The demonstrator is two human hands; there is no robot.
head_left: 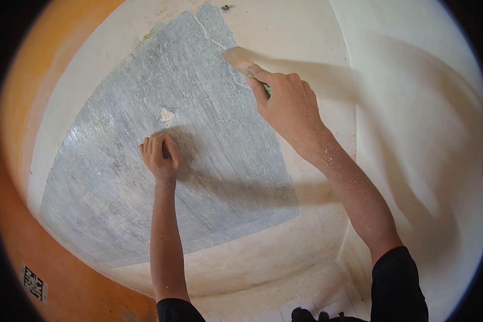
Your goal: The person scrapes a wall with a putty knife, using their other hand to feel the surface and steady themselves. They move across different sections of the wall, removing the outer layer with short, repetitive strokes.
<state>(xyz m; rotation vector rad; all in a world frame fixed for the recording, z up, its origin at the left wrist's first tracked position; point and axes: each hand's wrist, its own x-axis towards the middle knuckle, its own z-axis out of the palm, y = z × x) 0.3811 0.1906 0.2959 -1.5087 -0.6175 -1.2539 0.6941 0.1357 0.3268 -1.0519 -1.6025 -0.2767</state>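
A putty knife (238, 57) with a broad flat blade and a green handle is gripped in my right hand (290, 102). Its blade touches the upper right edge of the grey patch (220, 139) on the wall, beside a thin, pale wavy line (205, 33). My left hand (161, 156) is at the middle left of the patch with its fingers curled; what they hold, if anything, is hidden. Just above it is a small whitish chipped spot (167, 114). Pale flecks cover my right forearm.
Cream wall (300, 32) surrounds the grey patch, and a white wall (413, 107) meets it at the right. Orange wall (64, 268) lies at the left, with a black-and-white printed label (34, 282). A small fixture (225, 8) sits at the top. Tiles (327, 306) show at the bottom.
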